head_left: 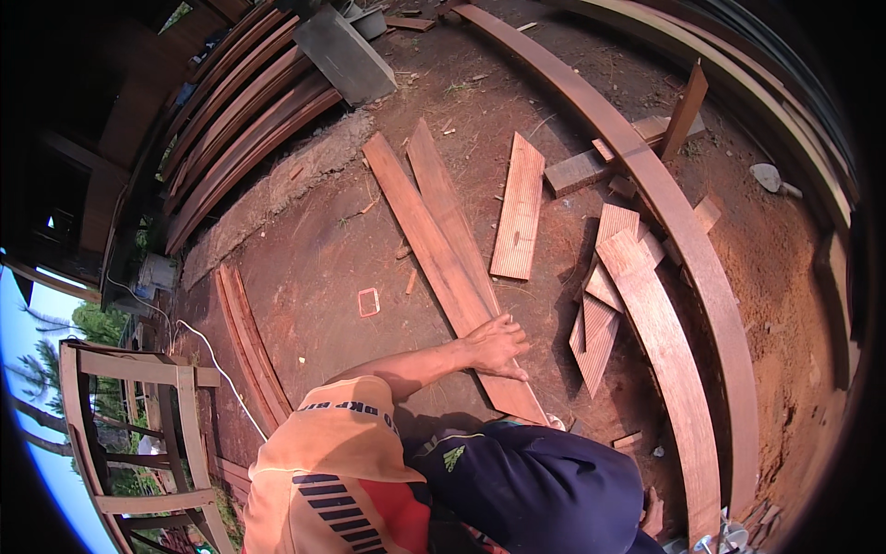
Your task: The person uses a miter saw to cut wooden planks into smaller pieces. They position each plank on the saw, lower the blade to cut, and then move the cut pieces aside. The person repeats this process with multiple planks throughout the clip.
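Left hand (496,347) is laid flat, fingers spread, on the near end of a long reddish plank (443,268); nothing is gripped, the board is only pressed to the dirt ground (314,277), seemingly to steady it. A second plank (449,208) lies touching alongside. Short offcuts (519,208) are scattered just right. The right hand is not seen.

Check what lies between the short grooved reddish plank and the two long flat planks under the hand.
Head view: only bare reddish dirt separates the grooved plank from the two long planks; the left hand rests on those.
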The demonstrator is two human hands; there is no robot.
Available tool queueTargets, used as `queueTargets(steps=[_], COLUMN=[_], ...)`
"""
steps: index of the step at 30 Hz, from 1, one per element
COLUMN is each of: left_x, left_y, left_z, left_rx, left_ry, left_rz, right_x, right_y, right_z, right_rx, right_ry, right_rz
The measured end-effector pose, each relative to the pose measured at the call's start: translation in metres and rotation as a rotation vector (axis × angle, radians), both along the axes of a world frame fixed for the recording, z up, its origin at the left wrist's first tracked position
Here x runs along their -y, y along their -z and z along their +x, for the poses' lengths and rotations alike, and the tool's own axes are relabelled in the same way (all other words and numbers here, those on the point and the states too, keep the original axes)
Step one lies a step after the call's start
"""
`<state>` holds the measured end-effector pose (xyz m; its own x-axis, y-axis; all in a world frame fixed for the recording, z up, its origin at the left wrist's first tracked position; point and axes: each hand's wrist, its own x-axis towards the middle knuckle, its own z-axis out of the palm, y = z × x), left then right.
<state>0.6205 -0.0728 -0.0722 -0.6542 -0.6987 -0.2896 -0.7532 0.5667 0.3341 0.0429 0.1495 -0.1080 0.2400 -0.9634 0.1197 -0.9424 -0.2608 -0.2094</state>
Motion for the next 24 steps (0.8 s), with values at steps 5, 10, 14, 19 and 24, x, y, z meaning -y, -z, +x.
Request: queueTargets(steps=[5,10,14,19,24], left_x=[-0.024,-0.031,-0.031,0.023,0.053], left_y=[-0.014,-0.034,-0.012,-0.002,-0.01], left_z=[0.029,0.052,0.054,0.018,0.003], left_rx=[-0.057,-0.016,-0.087,-0.126,0.038], left_ry=[0.08,0.18,0.222,0.145,0.166], left_rz=[-0.012,0.108,-0.063,-0.088,0.099], right_x=[0.018,0.015,0.015,0.008,0.004], right_y=[-0.022,-0.043,-0.049,-0.057,-0.057], right_z=[0.044,0.057,0.06,0.062,0.063], right_rx=[0.111,0.129,0.153,0.16,0.175], right_ry=[0.079,0.122,0.123,0.14,0.138], right_rz=[0.146,0.207,0.232,0.263,0.268])
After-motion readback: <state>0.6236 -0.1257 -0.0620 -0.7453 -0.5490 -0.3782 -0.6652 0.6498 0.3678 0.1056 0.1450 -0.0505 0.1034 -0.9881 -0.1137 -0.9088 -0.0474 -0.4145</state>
